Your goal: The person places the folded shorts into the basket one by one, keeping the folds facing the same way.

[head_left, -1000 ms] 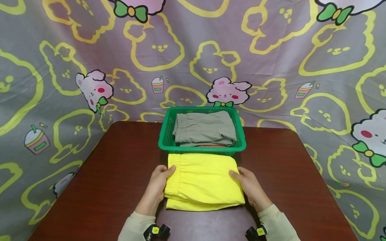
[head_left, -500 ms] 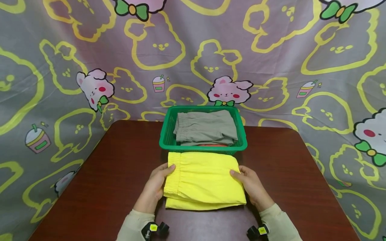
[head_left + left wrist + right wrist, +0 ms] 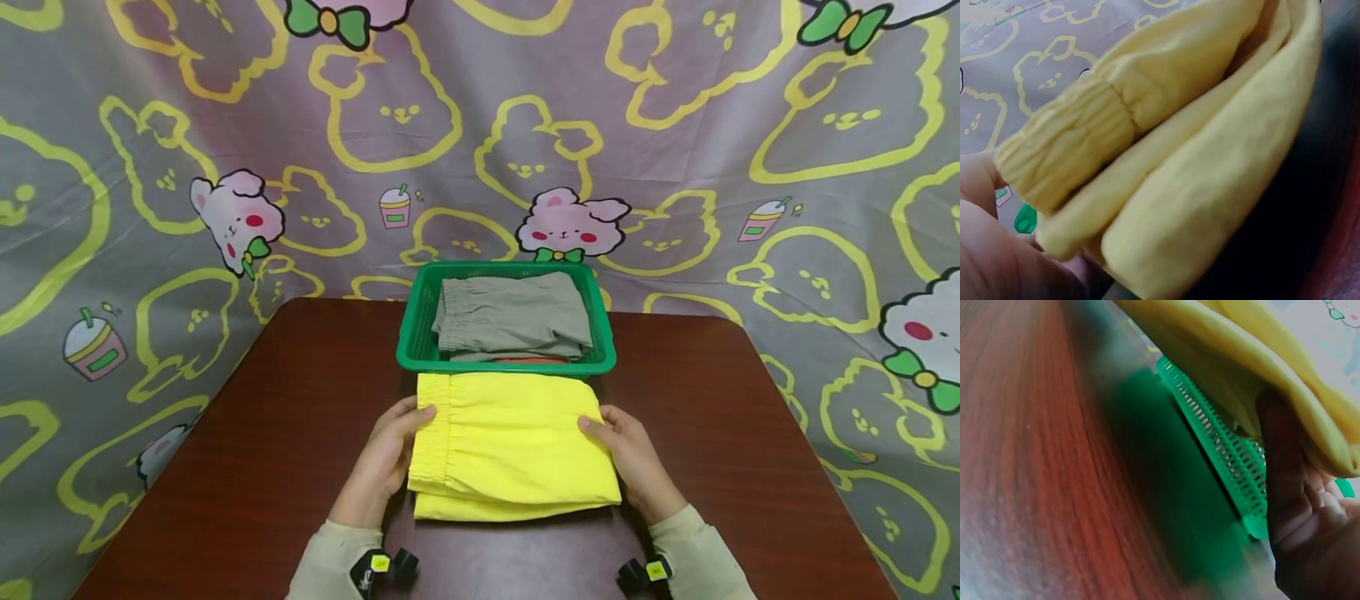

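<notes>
Folded yellow pants with a gathered elastic waistband hang between both hands, just in front of the green basket. At the waistband end, my left hand grips them, thumb on top and the other fingers mostly hidden underneath. My right hand pinches the opposite end, thumb on the upper face. In the left wrist view the folded layers of the pants show edge-on. The right wrist view has the pants raised off the table, fingers beneath, with the basket's slotted wall behind.
Folded grey pants lie in the basket, with a strip of orange-red cloth under them. A brown wooden table bears the basket near its back edge. A patterned curtain hangs behind and around the table.
Both hands have carried the yellow pants slightly away from the person, closer to the basket. The right hand has shifted a little to the right. The basket's contents look the same.
</notes>
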`<action>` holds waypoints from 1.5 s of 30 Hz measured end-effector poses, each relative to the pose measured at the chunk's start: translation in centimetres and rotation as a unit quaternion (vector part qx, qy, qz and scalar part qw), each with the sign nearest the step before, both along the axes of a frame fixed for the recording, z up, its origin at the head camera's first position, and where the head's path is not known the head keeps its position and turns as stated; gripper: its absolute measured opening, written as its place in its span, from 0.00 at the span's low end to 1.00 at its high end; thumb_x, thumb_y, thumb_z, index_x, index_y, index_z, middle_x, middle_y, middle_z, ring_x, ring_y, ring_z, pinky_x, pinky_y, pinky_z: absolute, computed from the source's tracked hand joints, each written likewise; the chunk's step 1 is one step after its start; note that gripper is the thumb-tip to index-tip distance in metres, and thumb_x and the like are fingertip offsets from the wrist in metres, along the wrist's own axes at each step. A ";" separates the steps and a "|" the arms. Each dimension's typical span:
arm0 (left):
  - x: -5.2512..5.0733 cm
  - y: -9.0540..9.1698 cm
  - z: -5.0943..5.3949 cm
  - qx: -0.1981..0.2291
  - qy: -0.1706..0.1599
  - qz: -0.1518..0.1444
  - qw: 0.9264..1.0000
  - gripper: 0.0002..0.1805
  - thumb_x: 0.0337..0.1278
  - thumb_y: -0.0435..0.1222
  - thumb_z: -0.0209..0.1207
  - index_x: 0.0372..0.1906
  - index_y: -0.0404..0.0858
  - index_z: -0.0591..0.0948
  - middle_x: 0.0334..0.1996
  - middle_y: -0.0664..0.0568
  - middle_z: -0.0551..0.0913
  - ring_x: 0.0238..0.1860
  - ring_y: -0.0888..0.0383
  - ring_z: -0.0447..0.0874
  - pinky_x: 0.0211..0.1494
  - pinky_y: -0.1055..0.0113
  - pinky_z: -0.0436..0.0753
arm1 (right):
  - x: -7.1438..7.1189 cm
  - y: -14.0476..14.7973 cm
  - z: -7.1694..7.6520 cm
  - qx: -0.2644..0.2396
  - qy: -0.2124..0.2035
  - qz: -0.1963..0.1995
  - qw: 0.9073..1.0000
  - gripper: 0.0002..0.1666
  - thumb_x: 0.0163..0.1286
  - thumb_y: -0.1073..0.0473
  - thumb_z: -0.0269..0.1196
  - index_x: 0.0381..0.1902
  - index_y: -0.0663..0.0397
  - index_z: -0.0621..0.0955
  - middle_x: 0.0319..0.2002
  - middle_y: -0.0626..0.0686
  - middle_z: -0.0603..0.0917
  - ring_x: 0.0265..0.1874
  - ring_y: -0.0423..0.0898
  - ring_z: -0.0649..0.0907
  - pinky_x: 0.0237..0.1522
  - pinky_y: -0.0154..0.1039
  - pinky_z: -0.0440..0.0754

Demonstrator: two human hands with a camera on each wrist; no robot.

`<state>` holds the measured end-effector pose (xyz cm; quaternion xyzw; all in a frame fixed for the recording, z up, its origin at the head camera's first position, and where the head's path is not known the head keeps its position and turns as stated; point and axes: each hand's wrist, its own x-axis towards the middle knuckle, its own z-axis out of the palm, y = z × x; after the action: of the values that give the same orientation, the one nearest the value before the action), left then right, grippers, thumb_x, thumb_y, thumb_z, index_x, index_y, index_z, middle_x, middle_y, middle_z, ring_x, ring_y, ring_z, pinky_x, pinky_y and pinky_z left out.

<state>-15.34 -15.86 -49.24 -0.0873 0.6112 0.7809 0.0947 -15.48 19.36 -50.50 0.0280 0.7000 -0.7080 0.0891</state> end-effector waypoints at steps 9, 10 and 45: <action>0.2 0.1 0.2 0.032 0.003 0.015 0.999 0.29 0.68 0.39 0.62 0.69 0.37 0.68 0.49 0.50 0.80 0.40 0.60 0.82 0.39 0.68 0.83 | 0.2 0.1 0.3 -0.015 0.017 -0.005 1.000 0.18 0.73 0.53 0.67 0.45 0.60 0.74 0.26 0.48 0.84 0.22 0.43 0.83 0.26 0.38 0.83; 0.2 0.1 0.2 0.040 0.000 0.016 0.999 0.29 0.68 0.40 0.63 0.70 0.39 0.68 0.49 0.49 0.81 0.39 0.59 0.84 0.39 0.67 0.84 | 0.2 0.2 0.3 -0.017 0.017 -0.005 1.000 0.17 0.73 0.53 0.67 0.45 0.60 0.74 0.26 0.48 0.83 0.22 0.43 0.83 0.26 0.38 0.83; 1.0 1.5 0.2 0.158 0.133 0.003 0.978 0.11 0.73 0.34 0.53 0.55 0.42 0.69 0.41 0.56 0.82 0.39 0.61 0.84 0.41 0.69 0.84 | 0.4 0.6 0.2 -0.083 0.083 0.014 0.993 0.08 0.78 0.58 0.60 0.43 0.59 0.76 0.26 0.46 0.82 0.21 0.40 0.83 0.25 0.34 0.82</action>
<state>-14.38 -14.32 -49.04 0.0314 0.4870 0.8726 0.0229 -15.06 19.98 -50.30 -0.0482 0.6440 -0.7623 0.0422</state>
